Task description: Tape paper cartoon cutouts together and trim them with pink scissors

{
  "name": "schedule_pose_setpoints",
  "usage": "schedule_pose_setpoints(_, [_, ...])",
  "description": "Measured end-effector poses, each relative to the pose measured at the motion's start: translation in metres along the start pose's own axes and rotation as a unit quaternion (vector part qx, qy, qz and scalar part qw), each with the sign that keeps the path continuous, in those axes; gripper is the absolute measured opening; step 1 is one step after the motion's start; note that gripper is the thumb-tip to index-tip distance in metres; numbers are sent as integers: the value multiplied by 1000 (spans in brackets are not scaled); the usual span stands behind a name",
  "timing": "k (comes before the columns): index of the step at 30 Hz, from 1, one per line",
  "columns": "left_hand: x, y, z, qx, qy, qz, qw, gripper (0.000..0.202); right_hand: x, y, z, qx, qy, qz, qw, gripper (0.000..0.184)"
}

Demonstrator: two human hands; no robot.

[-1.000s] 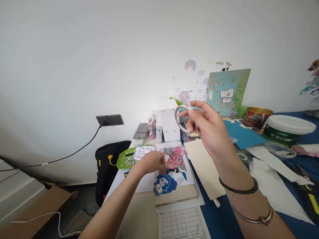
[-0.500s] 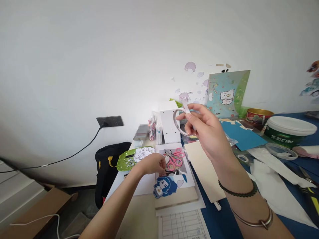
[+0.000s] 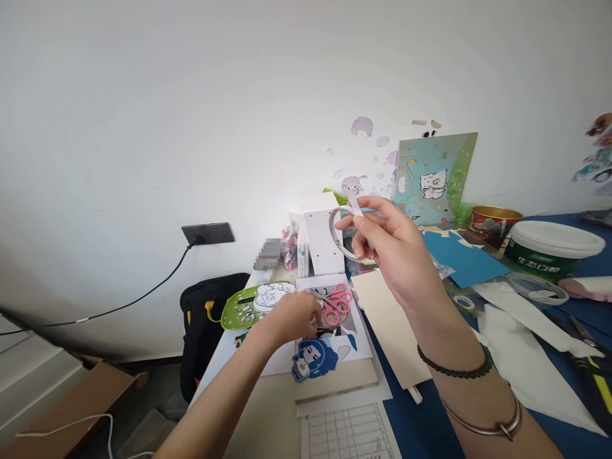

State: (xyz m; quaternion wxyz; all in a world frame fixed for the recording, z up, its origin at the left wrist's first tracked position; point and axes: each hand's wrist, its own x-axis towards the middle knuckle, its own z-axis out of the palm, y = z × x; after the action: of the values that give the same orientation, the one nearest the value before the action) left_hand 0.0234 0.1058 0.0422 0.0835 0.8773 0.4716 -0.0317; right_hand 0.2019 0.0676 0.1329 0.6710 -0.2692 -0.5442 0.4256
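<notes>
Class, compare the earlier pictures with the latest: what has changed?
The left hand has edged right, hiding more of the pink scissors; whether it touches them is unclear. The right hand still holds the tape roll; the blue cutout stayed put.

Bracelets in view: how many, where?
2: a dark beaded bracelet around the wrist of the right hand, and a metal bangle nearer the elbow. None on the visible left forearm.

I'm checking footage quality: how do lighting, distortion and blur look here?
Head view: wall brightest near the white box, dimmer lower left; tub at right seems stretched wide; pixelation masks a patch behind the green tray; right hand fairly sharp.
</notes>
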Motion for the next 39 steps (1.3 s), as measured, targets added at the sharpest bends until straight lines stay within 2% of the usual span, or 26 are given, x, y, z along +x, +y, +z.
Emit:
schedule_pose_setpoints(5, [-5,-11,-6,-10,-28,-62,998,7,0,-1,0,-2,-1,4,1000,9])
schedule_pose_setpoints(6, [-7,-13,-9,-12,-29,-78,996,10,-1,-1,1,-5,0,4,1000,9])
schedule_pose_setpoints(9, [-10,-18,-13,-27,-37,-122,992,36,-1,0,0,-17,4,1,1000,9])
schedule_pose_setpoints(12, [-9,-18,-8,-65,-83,-147,984,55,-2,1,-1,-21,6,3,1000,9])
schedule_pose_setpoints(14, [-7,-17,-2,-89,-108,-156,978,52,-1,1,-2,-17,8,6,1000,10])
schedule_pose_setpoints(18, [-5,-18,6,-126,-117,-171,970,50,1,2,-1,-4,13,7,1000,10])
schedule_pose_setpoints(27, [-3,-42,4,-227,-159,-170,946,32,-1,-1,0,-10,12,19,1000,10])
schedule_pose_setpoints(33, [-1,-54,3,-292,-135,-170,931,29,-1,-2,0,-7,9,27,1000,9])
schedule_pose_setpoints(39, [-8,-55,-8,-282,-84,-190,937,20,-1,0,-1,-12,5,26,1000,11])
